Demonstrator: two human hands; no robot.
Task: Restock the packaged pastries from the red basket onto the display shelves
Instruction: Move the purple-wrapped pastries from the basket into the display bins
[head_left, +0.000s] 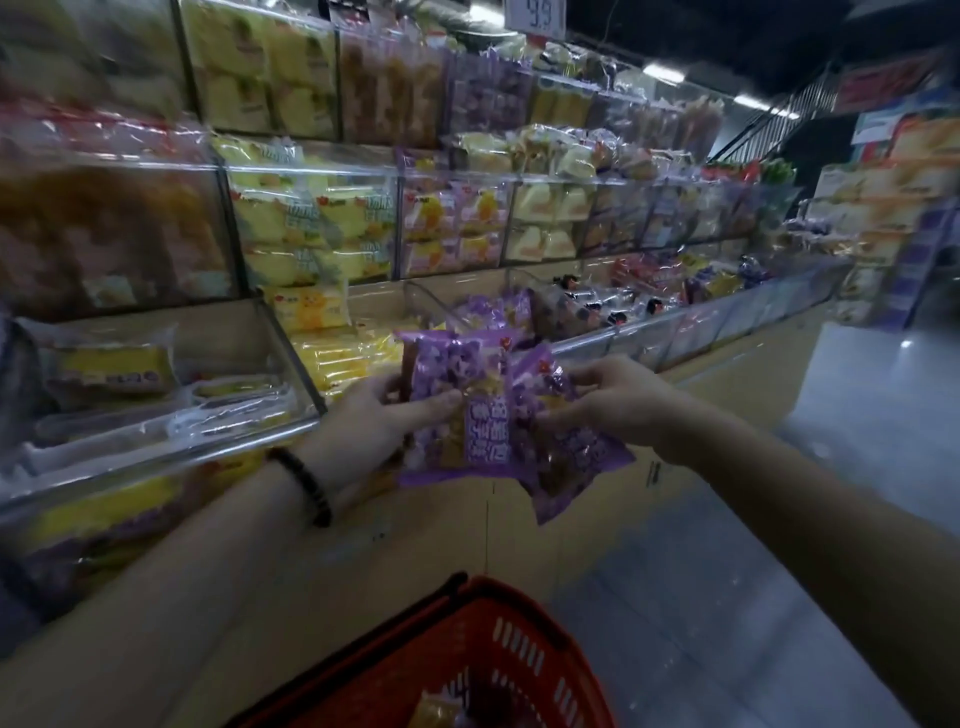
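Two glossy purple film-wrapped pastry packets were held overlapping in front of the clear-fronted display shelf (597, 340): left hand (374, 415) pinched the upright packet (470, 415) at its edge, right hand (618, 400) gripped the tilted packet (571, 452). Red plastic mesh basket (511, 639) sat below (contents blurred). Judged risks: slick film under edge-only grips could slip and drop floorward; overlapping corners might snag during transfer; either packet could land in a wrong-flavour bin beside the purple-stocked bin (491, 312).
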